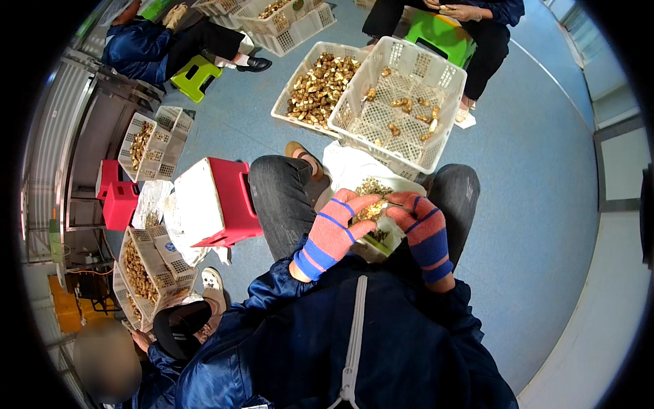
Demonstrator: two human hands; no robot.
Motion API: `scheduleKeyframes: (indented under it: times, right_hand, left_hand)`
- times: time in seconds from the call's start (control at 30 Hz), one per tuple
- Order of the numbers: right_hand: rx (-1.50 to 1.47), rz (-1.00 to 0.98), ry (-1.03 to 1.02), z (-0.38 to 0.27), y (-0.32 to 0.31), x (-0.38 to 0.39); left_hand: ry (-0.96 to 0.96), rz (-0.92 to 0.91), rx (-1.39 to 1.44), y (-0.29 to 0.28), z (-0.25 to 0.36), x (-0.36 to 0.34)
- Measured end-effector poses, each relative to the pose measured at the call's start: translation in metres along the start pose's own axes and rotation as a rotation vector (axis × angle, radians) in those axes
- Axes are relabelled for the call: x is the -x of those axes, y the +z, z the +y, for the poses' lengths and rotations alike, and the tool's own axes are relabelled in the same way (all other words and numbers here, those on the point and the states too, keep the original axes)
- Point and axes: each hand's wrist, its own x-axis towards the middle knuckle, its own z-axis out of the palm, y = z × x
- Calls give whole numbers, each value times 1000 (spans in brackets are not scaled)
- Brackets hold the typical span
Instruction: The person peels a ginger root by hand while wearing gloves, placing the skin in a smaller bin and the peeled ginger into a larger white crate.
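Together, left hand (335, 228) and right hand (422, 221), gloved, each grip closed on a small brown piece (373, 208), white crate (402, 102) ahead.

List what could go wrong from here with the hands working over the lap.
1. The left hand and right hand pinch a small brown piece together; if a blade is in there, hidden, it may nick the bare fingertips.
2. Scraps may miss the white bag and land on the blue floor.
3. The tilted white crate could slide off its neighbour.
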Motion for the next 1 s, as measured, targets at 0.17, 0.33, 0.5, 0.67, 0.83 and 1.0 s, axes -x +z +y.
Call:
scheduleKeyframes:
  times: [0.17,0.33,0.5,0.67,0.83,1.0]
  right_hand:
    - [-83,8,45,7,2,0]
    - [-287,-32,306,6,-2,0]
    - [27,-84,-39,14,4,1]
    - [-196,-113,176,8,-3,2]
    - [138,-72,-186,16,2,2]
    - [-543,-129,422,4,-6,3]
  left_hand:
    - [-25,-14,49,0,-5,2]
    - [-34,-8,82,1,-2,0]
    - [-12,14,-49,2,0,1]
    - [35,49,-114,2,-1,1]
    - [62,55,-213,5,-2,1]
    - [50,34,-76,0,0,3]
